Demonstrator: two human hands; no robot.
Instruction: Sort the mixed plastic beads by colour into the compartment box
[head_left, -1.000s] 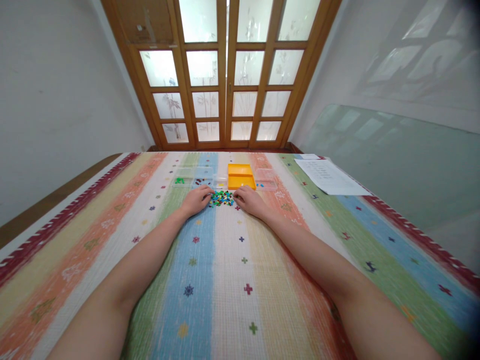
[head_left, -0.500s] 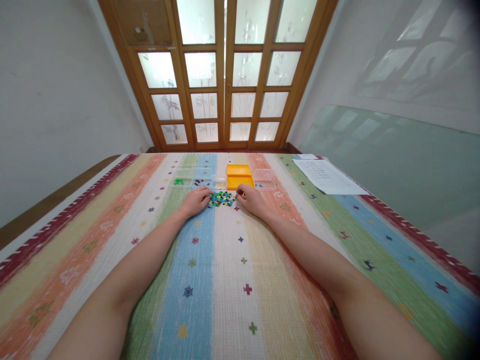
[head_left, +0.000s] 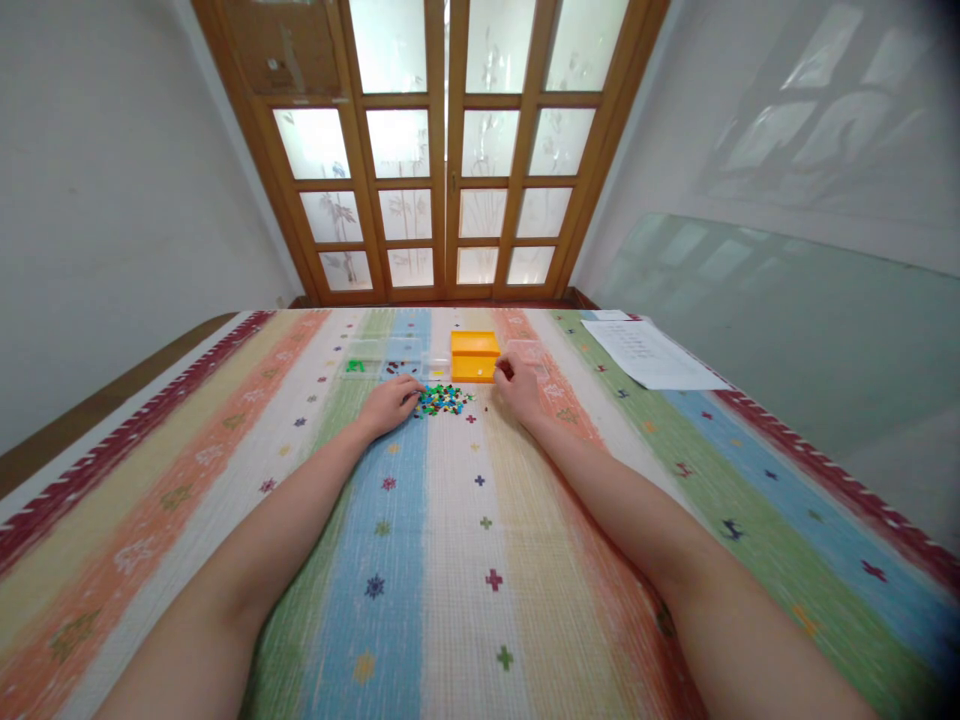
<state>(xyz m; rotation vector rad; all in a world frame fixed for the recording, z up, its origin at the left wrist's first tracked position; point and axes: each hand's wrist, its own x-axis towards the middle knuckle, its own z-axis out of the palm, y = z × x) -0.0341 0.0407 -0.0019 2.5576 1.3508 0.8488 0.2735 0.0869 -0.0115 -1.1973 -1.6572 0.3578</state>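
A small heap of tiny coloured pieces [head_left: 442,399] lies far ahead on the striped cloth [head_left: 450,560]. My left hand [head_left: 390,402] rests at the heap's left edge, fingers curled with the tips at the pieces. My right hand [head_left: 516,385] is lifted to the right of the heap, beside the orange tray [head_left: 474,357] and at a clear tray [head_left: 531,354]; its fingers are pinched on something small and dark that I cannot make out. Clear trays [head_left: 384,360] to the left of the orange one hold a few green, dark and yellow pieces.
A printed sheet of paper [head_left: 649,352] lies at the far right of the cloth. A glass pane [head_left: 787,310] leans along the right wall. Wooden glazed doors [head_left: 450,150] stand beyond the far edge. A wooden floor strip shows at the left.
My right hand has left the heap's right edge and moved right and away, to the clear tray beside the orange one. My left hand has stayed at the heap.
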